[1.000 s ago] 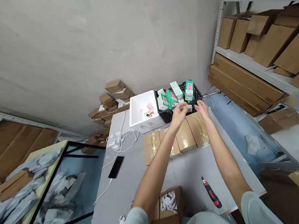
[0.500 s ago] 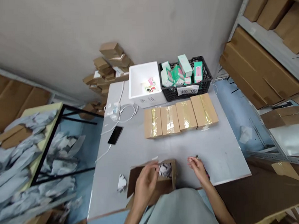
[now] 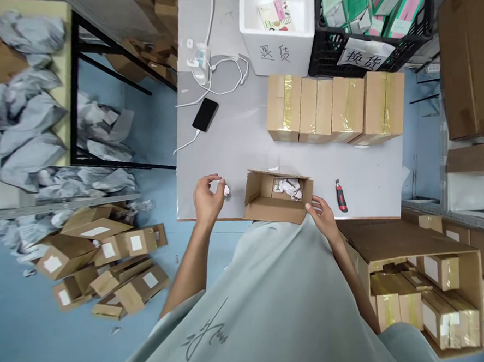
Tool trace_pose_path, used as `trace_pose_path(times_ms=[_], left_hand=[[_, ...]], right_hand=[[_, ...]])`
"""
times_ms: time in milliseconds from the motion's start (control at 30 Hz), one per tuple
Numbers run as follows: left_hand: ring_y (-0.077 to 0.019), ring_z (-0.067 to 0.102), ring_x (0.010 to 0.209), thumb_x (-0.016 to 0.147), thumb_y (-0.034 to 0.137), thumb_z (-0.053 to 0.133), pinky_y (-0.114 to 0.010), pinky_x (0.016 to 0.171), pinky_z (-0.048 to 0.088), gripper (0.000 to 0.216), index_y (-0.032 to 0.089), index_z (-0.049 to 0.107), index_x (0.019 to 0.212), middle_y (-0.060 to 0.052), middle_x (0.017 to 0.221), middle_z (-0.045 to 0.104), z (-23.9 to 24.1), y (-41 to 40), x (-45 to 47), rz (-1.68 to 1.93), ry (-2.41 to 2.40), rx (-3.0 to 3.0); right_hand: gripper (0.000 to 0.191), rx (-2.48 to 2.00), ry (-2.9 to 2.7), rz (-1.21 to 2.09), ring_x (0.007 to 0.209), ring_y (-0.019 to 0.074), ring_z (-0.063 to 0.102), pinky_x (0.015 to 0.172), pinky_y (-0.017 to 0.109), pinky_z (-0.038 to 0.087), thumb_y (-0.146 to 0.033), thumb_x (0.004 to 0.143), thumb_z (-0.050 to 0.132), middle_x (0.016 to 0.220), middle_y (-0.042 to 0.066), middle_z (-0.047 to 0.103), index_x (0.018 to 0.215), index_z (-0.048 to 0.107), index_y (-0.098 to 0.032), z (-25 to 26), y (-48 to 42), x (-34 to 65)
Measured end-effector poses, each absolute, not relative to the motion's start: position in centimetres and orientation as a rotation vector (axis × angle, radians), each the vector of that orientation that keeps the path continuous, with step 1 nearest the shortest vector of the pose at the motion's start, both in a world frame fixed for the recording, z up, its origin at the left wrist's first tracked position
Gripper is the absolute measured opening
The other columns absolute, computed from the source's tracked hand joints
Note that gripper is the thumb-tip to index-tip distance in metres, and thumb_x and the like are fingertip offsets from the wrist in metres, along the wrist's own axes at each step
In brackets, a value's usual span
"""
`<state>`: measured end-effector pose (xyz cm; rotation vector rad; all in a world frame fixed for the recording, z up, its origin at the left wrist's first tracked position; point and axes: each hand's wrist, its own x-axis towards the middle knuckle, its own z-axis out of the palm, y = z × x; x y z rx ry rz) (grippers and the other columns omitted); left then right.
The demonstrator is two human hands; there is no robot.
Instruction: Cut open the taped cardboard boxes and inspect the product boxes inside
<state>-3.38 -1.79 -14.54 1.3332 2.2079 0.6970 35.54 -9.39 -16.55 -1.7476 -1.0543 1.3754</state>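
Note:
An open cardboard box (image 3: 276, 209) stands at the table's front edge, with crumpled white paper (image 3: 289, 188) inside it. My right hand (image 3: 322, 215) holds the box's front right corner, thumb on the near side. Left of the box, my left hand (image 3: 209, 200) is over the table, fingers curved and thumb apart from the index finger. A small crumpled piece of paper (image 3: 227, 190) lies right by its thumb, partly hidden; no grip on it shows. To the right of my right hand lies a red and black utility knife (image 3: 341, 195).
Several taped cartons (image 3: 315, 111) stand in a row behind the box. Beyond them are a white bin (image 3: 277, 53) and a black crate (image 3: 320, 56) of green packages. A phone (image 3: 205, 115) on a cable lies left. A large carton (image 3: 418, 241) holds boxes at right.
My view has tilted down. My left hand has gone from over the box to the loose paper at its left. My right hand has come from the table onto the box's corner.

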Motion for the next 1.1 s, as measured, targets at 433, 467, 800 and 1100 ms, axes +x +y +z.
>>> trace_pose_path(times_ms=[433, 467, 800, 1100], left_hand=[[-0.0456, 0.050, 0.159, 0.090, 0.024, 0.085, -0.056, 0.129, 0.047, 0.091, 0.023, 0.047, 0.173, -0.026, 0.174, 0.042, -26.5, -2.4, -10.2, 0.032, 2.013, 1.260], [-0.0451, 0.050, 0.159, 0.089, 0.022, 0.083, -0.056, 0.129, 0.047, 0.088, 0.022, 0.050, 0.171, -0.025, 0.174, 0.044, -26.9, -2.8, -10.4, 0.077, 1.999, 1.272], [-0.0369, 0.071, 0.136, 0.093, 0.032, 0.079, -0.047, 0.118, 0.056, 0.067, 0.021, 0.064, 0.157, -0.019, 0.152, 0.069, -20.7, -4.4, -10.8, 0.548, 1.709, 1.322], [-0.0319, 0.069, 0.141, 0.098, 0.038, 0.083, -0.039, 0.108, 0.061, 0.075, 0.026, 0.055, 0.167, -0.014, 0.161, 0.065, -8.6, -6.4, -2.3, 0.805, 1.283, 1.527]], right_hand=[[0.068, -2.152, -1.241, 0.807, 0.116, 0.0347, 0.079, 0.103, 0.055, 0.066, -0.066, 0.096, 0.063, 0.144, 0.025, 0.078, 0.141, 0.073, -0.016, -15.4, -11.3, 30.2], [0.069, -2.187, -1.244, 0.765, 0.116, 0.0356, 0.079, 0.104, 0.055, 0.065, -0.066, 0.096, 0.062, 0.143, 0.025, 0.078, 0.141, 0.073, -0.015, -15.2, -11.5, 30.1], [0.065, -2.418, -1.279, 0.612, 0.107, 0.0388, 0.079, 0.102, 0.051, 0.060, -0.065, 0.100, 0.054, 0.127, 0.027, 0.084, 0.132, 0.076, -0.013, -15.5, -12.0, 28.6], [0.073, -2.354, -1.269, 0.713, 0.105, 0.0395, 0.080, 0.101, 0.051, 0.060, -0.070, 0.098, 0.054, 0.124, 0.028, 0.083, 0.132, 0.076, -0.010, -16.6, -10.5, 30.2]])
